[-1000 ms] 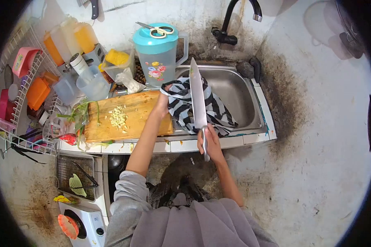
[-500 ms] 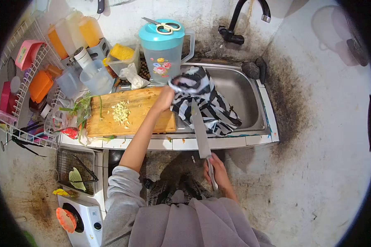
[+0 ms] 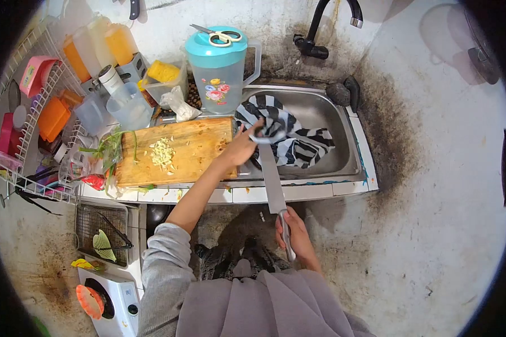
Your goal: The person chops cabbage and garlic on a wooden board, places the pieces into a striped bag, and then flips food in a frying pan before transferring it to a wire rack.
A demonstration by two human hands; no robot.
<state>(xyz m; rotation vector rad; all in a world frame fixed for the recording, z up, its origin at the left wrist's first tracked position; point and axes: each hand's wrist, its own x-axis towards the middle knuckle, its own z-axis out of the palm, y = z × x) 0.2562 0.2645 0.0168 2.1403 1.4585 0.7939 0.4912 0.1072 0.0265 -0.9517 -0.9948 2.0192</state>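
Observation:
A black-and-white striped plastic bag (image 3: 306,147) lies slumped in the steel sink. My left hand (image 3: 240,149) is at its near left side, with the fingers on the bag's mouth, which is blurred there. Low in front of the counter, my right hand (image 3: 296,233) is closed round the handle of a large kitchen knife (image 3: 272,182). The broad blade points away from me, its tip at the mouth of the bag. To the left is a wooden cutting board (image 3: 202,140) bearing a small heap of chopped pale pieces (image 3: 162,153).
Behind the sink are a turquoise-lidded pitcher (image 3: 216,73) with scissors (image 3: 224,38) on top and a black faucet (image 3: 315,48). A wire dish rack (image 3: 39,132) full of containers stands at the left. Below it are a wire basket (image 3: 87,224) and a white stove (image 3: 118,303).
My left hand has moved right and toward me, and the bag's mouth has shifted the same way. The bag sits lower in the sink. The knife has barely moved.

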